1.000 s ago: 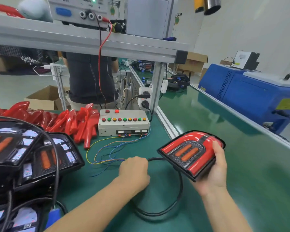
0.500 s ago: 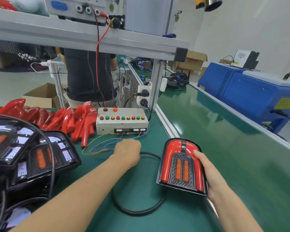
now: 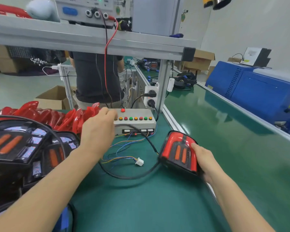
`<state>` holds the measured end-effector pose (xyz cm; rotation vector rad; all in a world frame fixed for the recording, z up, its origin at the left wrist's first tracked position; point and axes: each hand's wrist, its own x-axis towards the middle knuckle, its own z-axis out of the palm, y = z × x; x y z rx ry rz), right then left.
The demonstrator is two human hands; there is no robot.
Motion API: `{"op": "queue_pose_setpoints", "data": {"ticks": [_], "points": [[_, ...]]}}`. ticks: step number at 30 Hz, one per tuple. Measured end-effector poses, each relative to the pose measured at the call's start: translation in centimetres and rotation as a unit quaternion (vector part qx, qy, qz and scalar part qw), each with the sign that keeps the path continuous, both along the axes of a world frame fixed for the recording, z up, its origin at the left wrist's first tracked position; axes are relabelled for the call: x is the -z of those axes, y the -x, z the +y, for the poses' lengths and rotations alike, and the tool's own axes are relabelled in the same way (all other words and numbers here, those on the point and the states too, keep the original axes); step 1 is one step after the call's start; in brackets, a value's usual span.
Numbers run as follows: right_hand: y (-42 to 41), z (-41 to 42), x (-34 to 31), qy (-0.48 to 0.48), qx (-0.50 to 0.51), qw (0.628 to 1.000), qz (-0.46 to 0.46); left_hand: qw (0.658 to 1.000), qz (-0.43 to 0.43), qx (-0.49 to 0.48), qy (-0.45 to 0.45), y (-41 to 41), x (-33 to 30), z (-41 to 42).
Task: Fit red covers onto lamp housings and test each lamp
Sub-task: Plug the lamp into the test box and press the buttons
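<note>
The lamp (image 3: 178,152), red cover fitted over its black housing, lies on the green worktop (image 3: 141,198). The right hand (image 3: 206,162) grips its edge; the left hand (image 3: 97,129), fingers curled, presses the button box (image 3: 136,121).

White wall (image 3: 251,22), green workbench (image 3: 216,131), aluminium shelf frame (image 3: 90,41), cardboard boxes (image 3: 201,61)

The left hand (image 3: 97,129) hides the test box's (image 3: 137,124) leftmost buttons and its own fingertips.

Factory assy line: conveyor belt (image 3: 224,148), test box (image 3: 137,121), cartons (image 3: 52,97).
</note>
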<state>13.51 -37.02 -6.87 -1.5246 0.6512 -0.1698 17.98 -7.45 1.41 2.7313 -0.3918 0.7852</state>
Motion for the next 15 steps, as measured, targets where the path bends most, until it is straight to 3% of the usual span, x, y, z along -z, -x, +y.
{"op": "queue_pose_setpoints", "data": {"ticks": [2, 5, 7, 9, 13, 15], "points": [[-0.3, 0.3, 0.0, 0.040, -0.012, 0.999, 0.005, 0.999, 0.045, 0.016, 0.007, 0.2, 1.0, 0.1], [-0.4, 0.4, -0.2, 0.013, -0.004, 1.000, 0.009, 0.989, 0.081, 0.121, 0.017, 2.1, 2.9, -1.9], [-0.3, 0.3, -0.5, -0.039, 0.018, 0.999, 0.003, 0.969, 0.163, 0.180, -0.044, 3.7, 4.7, -4.6], [0.1, 0.1, -0.6, -0.080, 0.041, 0.996, -0.001, 0.946, 0.230, 0.180, -0.141, 5.1, 6.6, -7.2], [1.4, -0.9, -0.4, -0.072, 0.014, 0.997, -0.006, 0.953, 0.206, 0.133, -0.176, 4.6, 8.2, -8.2], [2.1, -1.4, -0.3, -0.050, -0.004, 0.999, -0.006, 0.965, 0.196, 0.127, -0.122, 3.6, 6.9, -6.9]]}}
